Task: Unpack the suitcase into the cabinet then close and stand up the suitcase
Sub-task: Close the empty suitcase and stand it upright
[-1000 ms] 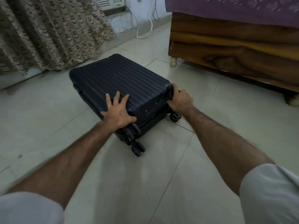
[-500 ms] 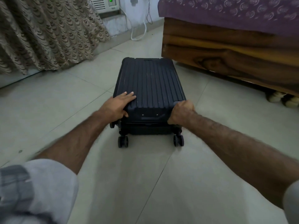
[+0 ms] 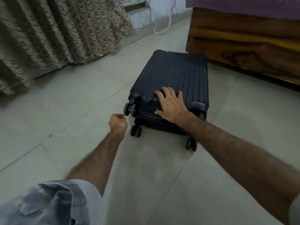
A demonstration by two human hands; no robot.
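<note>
**Suitcase shut and flat, left hand now off it**

On the tiled floor (image 3: 73,111), the largest thing far right is the wooden bed frame (image 3: 243,46) under a purple cover (image 3: 243,7), with a patterned curtain (image 3: 56,33) hanging far left. Between them, in the middle of the view, the dark ribbed suitcase (image 3: 175,73) lies flat and closed, its wheeled end nearest the person and its far end just beside the bed frame. No cabinet is in view.

Half a second ago both hands gripped the near corners of the case. Now the right hand (image 3: 170,104) rests spread and flat on the near end of the lid, fingers (image 3: 162,93) open and pressing rather than grasping. The left hand (image 3: 117,123) has come away and hangs just beside the near left wheel (image 3: 129,109), curled into a loose fist; whether it pinches something small, such as a zip pull, cannot be told. The case has also turned slightly, its near end swung toward the right.

With the lid shut and nothing loose on the floor, the unpacking looks finished. What seems left is securing the closure, if that is not already done, and tipping the case up onto its wheels.
</note>
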